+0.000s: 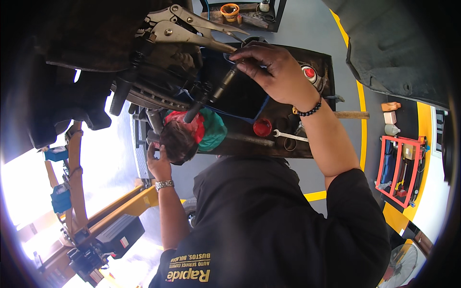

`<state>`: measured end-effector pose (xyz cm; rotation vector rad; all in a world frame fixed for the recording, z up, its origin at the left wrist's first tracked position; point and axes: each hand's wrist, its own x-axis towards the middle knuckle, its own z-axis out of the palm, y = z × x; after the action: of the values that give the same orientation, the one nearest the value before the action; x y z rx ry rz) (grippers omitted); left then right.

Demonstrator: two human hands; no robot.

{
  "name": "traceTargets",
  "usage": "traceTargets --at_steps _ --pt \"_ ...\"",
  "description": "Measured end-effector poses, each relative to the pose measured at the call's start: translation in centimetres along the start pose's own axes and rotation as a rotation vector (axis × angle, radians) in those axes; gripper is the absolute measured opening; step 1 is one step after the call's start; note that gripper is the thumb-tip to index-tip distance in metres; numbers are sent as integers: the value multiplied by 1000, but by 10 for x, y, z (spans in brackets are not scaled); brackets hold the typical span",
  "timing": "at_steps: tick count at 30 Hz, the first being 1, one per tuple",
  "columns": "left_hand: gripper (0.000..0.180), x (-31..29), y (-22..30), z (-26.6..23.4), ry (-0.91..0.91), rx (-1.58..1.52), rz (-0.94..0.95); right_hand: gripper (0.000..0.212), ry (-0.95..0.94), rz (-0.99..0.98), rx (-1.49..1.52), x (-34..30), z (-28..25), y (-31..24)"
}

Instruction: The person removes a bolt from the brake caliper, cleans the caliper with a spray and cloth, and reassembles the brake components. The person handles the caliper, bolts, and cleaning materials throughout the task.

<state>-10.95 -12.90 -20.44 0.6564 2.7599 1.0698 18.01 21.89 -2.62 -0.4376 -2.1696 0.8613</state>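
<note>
Above the tray, my right hand [277, 74] is closed, its thumb and fingertips pinching the upper end of a slim metal pin [224, 86]. The pin slants down to the left, its lower end close to a dark rubber-sleeved part [198, 102]. A pair of locking pliers [180, 31] is attached at the upper left, its handles reaching toward my right fingers. Lower left, my left hand [159, 165] has its fingers curled at a dark metal part [153, 137], beside a bundled red, teal and dark rag [194, 129]. What those fingers grip is partly hidden.
Beside the brake disc [151, 98] stands a dark tray [300, 152] with a wrench [290, 136], a red cap [262, 127], a spray can [309, 73] and a wooden handle [353, 115]. A red tool rack [401, 170] stands far right; a dark car panel [398, 53] hangs upper right.
</note>
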Motion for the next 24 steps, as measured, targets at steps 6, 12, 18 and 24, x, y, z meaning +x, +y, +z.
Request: traceTargets --at_steps 6,12,18,24 --pt "35 -13 57 -18 222 228 491 16 137 81 -68 -3 0 4" --pt "30 -47 132 -20 -242 -406 148 17 196 103 -36 -10 12 1" --pt "57 -58 181 9 -838 -1406 -119 15 176 95 -42 -11 14 -2" --pt "95 -51 212 52 -1268 -1863 -205 12 180 -23 -81 -4 7 -7"
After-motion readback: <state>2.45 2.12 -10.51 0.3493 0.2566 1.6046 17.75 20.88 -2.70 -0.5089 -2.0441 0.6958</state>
